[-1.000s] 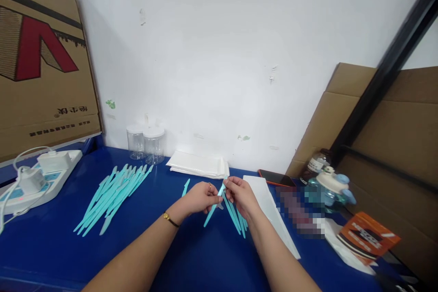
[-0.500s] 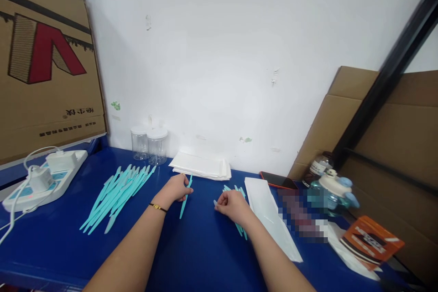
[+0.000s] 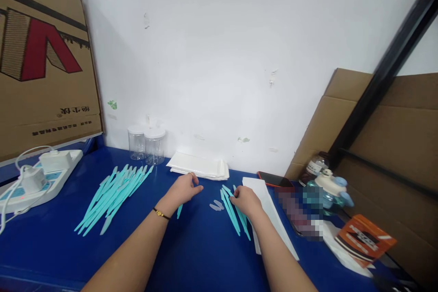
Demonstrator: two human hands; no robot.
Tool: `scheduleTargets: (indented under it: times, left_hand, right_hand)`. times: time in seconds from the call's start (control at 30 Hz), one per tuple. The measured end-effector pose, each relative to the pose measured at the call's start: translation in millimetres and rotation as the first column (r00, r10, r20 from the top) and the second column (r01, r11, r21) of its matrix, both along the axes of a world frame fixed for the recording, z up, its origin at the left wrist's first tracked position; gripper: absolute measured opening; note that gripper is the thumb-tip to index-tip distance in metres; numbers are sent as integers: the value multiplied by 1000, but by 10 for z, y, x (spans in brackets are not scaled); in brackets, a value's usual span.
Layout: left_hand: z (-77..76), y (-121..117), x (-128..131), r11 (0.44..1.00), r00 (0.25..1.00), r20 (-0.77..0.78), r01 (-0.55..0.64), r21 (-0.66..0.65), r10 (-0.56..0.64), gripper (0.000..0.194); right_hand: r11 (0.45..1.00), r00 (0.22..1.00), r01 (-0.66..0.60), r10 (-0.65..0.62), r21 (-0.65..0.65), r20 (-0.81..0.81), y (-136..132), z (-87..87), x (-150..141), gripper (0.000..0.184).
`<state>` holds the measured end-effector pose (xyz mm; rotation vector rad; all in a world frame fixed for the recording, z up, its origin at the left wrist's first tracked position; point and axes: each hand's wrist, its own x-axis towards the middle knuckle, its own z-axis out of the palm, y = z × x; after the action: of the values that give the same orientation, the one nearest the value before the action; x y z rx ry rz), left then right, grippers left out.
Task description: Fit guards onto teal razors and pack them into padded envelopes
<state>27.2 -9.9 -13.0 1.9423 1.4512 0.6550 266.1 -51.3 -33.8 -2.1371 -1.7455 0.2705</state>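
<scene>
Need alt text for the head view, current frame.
Two bare hands over a blue table: the right hand at a small group of teal sticks, the left hand above one teal stick. Two translucent caps lie between; a larger teal pile sits left.

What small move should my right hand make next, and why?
Perhaps nudge the smaller group of slim turquoise plastic sticks together: your right hand is near their upper ends, and they lie loosely fanned on the blue tabletop.
</scene>
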Motion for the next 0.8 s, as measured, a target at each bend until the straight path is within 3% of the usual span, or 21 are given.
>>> scheduleTargets:
  times: [0.2,0.37,0.43,0.5,0.57,0.63,0.8]
  left_hand:
    - [2,-193,300,979,973,115,204,-13,-201,31]
    - [-114,-230,420,958,949,155,283,-42,-274,34]
    - [-142,-240,456,956,944,190,287,-64,-270,35]
    - [-146,-258,495,949,930,257,298,-108,-263,38]
    - [-126,-282,526,926,898,337,348,-150,-283,40]
    - [-91,-306,536,905,867,394,393,-163,-305,38]
    - [20,-344,451,887,866,369,424,-186,-336,33]
  right_hand:
    - [994,992,5,9,111,-126,9,49,60,7]
    - [993,989,16,1,115,-146,-5,66,115,6]
    - [989,961,27,15,147,-275,-22,86,85,6]
    - [985,837,-18,108,170,-537,-52,122,4,11]
    - [973,608,-111,226,200,-761,-87,163,-115,21]
    - [954,427,-174,297,244,-854,-115,198,-237,27]
    - [950,256,-70,310,303,-915,-114,224,-361,34]
